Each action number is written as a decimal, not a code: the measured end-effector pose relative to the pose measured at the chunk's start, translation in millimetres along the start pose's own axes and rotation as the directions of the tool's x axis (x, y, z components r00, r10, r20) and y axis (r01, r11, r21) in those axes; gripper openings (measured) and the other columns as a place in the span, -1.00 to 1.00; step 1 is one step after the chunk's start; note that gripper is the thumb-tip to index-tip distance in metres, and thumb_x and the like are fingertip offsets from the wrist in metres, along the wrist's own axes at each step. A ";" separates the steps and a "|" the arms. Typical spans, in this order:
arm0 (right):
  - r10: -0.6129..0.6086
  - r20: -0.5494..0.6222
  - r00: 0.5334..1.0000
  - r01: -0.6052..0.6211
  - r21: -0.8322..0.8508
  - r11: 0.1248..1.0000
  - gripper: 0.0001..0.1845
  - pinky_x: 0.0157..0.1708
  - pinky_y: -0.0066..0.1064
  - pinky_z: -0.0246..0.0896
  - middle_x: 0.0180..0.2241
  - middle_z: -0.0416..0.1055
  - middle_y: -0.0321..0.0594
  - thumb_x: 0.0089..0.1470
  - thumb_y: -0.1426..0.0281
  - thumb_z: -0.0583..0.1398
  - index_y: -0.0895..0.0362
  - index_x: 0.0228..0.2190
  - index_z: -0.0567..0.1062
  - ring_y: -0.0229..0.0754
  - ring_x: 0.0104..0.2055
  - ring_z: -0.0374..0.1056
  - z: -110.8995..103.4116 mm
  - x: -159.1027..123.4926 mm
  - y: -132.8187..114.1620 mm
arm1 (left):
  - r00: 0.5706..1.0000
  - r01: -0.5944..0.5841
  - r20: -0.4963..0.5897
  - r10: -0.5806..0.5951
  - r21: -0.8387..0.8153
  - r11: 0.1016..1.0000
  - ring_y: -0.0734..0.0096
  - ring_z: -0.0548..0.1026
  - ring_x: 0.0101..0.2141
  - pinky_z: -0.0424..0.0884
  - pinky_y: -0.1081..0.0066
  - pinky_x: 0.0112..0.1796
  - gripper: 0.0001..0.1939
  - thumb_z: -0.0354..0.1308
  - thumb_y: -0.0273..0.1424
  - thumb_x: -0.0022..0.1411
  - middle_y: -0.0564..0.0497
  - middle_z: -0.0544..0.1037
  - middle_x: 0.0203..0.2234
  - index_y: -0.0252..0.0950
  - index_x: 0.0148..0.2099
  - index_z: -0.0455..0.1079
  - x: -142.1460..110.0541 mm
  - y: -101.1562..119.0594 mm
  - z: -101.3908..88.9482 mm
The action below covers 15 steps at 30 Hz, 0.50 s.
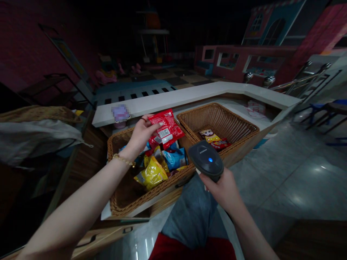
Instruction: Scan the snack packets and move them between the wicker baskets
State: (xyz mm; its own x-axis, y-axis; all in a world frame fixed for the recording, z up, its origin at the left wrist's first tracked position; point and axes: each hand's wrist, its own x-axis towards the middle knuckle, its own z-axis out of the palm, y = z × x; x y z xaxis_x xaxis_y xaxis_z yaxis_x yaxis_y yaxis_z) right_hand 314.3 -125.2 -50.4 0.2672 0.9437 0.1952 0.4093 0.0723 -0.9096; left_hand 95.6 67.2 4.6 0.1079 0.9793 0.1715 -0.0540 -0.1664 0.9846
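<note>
While left grip pinches red snack bag | right grip clenches scanner (barcode type, probably)

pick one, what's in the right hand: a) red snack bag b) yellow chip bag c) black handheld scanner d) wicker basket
C. The right hand is wrapped around the black handheld scanner, whose blue light glows on top.

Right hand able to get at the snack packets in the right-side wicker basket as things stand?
Probably, but not straight away. The right hand is close to the wicker basket, and nothing seems to block the snack packets inside it. However, that hand is full, gripping a handheld barcode scanner.
</note>
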 end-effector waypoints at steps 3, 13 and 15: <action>-0.027 0.043 0.999 0.025 0.034 0.999 -0.81 -0.52 -0.39 0.37 -0.68 0.47 -0.24 0.02 0.20 0.28 0.05 -0.48 0.50 0.04 -0.40 0.58 5.5 1.6 -4.5 | 0.998 0.068 0.016 -0.067 -0.091 0.993 0.49 0.55 -0.45 0.54 0.52 -0.48 -0.57 0.41 -0.49 -0.02 0.09 0.54 -0.35 -0.28 -0.14 0.28 -3.9 1.7 4.2; -0.054 0.065 0.996 0.053 0.011 0.999 -0.86 -0.38 -0.32 0.46 -0.61 0.53 -0.20 0.01 0.25 0.26 0.04 -0.46 0.51 0.08 -0.31 0.60 12.4 2.8 -14.3 | 0.980 0.179 0.106 -0.167 -0.125 0.976 0.50 0.60 -0.41 0.62 0.49 -0.38 -0.57 0.42 -0.54 0.02 0.08 0.55 -0.35 -0.31 -0.19 0.22 -10.8 -3.9 13.3; -0.068 0.067 0.995 0.067 0.006 0.998 -0.87 -0.33 -0.31 0.46 -0.54 0.58 -0.17 0.01 0.26 0.25 0.06 -0.44 0.52 0.07 -0.30 0.60 12.3 2.9 -14.8 | 0.981 0.174 0.107 -0.162 -0.117 0.978 0.51 0.60 -0.41 0.62 0.50 -0.38 -0.57 0.42 -0.54 0.03 0.09 0.56 -0.35 -0.30 -0.19 0.22 -11.4 -3.1 14.5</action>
State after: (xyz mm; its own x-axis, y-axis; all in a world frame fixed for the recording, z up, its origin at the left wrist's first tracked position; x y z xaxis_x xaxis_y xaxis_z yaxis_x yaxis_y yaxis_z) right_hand 298.3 -119.6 -40.9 0.1802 0.9560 0.2313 0.4207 0.1377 -0.8967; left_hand 108.9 54.9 0.1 0.2208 0.9752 0.0126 -0.1501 0.0212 0.9884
